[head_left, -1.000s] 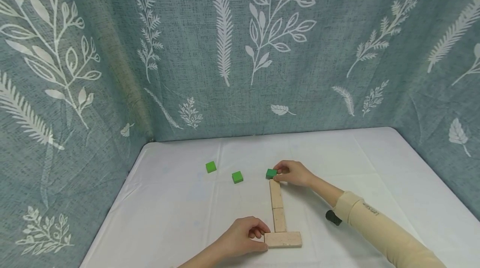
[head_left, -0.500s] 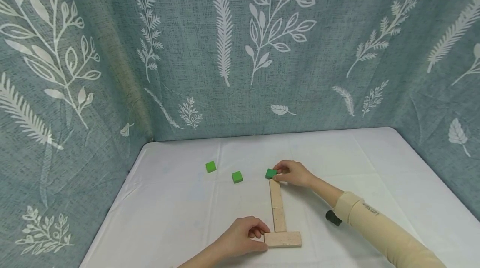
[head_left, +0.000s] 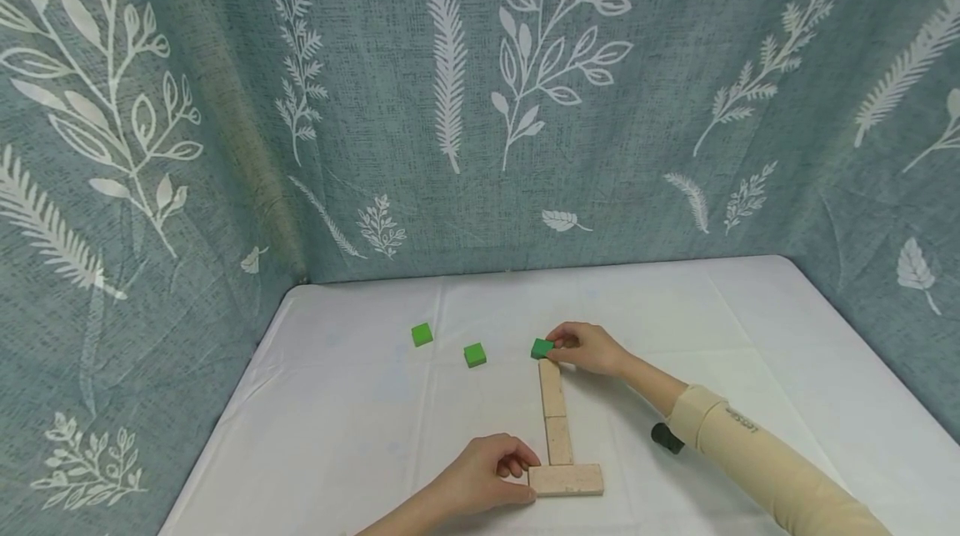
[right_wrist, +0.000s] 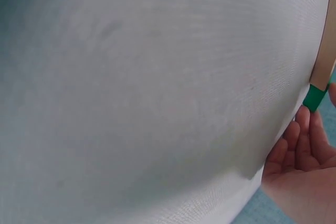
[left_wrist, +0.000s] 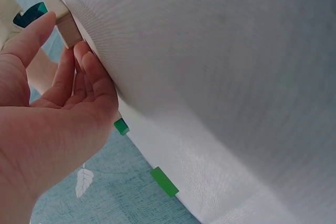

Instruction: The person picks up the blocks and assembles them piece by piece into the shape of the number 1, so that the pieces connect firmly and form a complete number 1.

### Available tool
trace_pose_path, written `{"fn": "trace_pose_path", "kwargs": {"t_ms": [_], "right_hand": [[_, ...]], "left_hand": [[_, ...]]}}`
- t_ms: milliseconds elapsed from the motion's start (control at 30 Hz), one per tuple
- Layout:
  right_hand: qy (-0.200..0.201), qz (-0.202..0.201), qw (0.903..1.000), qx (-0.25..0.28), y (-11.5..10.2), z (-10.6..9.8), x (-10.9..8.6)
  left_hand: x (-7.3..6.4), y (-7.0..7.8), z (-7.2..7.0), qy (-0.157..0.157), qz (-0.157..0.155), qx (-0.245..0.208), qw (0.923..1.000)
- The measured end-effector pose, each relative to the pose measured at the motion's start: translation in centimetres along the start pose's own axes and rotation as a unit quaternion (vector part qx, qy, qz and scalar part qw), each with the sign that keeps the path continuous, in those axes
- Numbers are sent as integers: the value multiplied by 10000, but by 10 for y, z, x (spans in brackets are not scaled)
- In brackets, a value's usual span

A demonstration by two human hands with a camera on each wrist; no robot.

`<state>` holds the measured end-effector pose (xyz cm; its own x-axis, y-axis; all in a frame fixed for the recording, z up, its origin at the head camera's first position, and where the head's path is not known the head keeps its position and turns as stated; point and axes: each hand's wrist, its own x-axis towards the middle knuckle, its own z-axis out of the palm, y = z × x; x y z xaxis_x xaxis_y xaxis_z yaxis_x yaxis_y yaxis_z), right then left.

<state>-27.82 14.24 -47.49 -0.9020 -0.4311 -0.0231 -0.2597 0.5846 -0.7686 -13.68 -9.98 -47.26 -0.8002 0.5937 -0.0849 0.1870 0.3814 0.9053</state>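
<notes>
Head view: block row, a hand at each end.
Nearest, the left hand's [head_left: 487,475] grip pinches the left end of the crosswise block [head_left: 566,479] on the counter [head_left: 337,436]; beyond run the first lengthwise block [head_left: 558,442] and second lengthwise block [head_left: 552,390], end to end. At the far tip, the right hand's [head_left: 588,349] grip is clamped on the dark green block [head_left: 540,349]. Best: brace the near end, square the green lightly; hard pushing would likely kink the row. Off left, two light green blocks [head_left: 475,355] [head_left: 422,334].
</notes>
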Motion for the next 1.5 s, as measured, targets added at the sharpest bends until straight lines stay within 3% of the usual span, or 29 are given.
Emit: {"fn": "trace_pose_path", "kwargs": {"t_ms": [833, 1133, 1500], "right_hand": [[-41, 54, 9999, 76, -3, 0, -2], [-49, 66, 9999, 127, 0, 0, -2], [-105, 84, 9997, 189, -1, 1, -2]], "left_hand": [[0, 3, -3, -88, -51, 210, 9997], [3, 4, -12, 136, 173, 379, 9990], [8, 7, -38, 722, 52, 561, 9958]]}}
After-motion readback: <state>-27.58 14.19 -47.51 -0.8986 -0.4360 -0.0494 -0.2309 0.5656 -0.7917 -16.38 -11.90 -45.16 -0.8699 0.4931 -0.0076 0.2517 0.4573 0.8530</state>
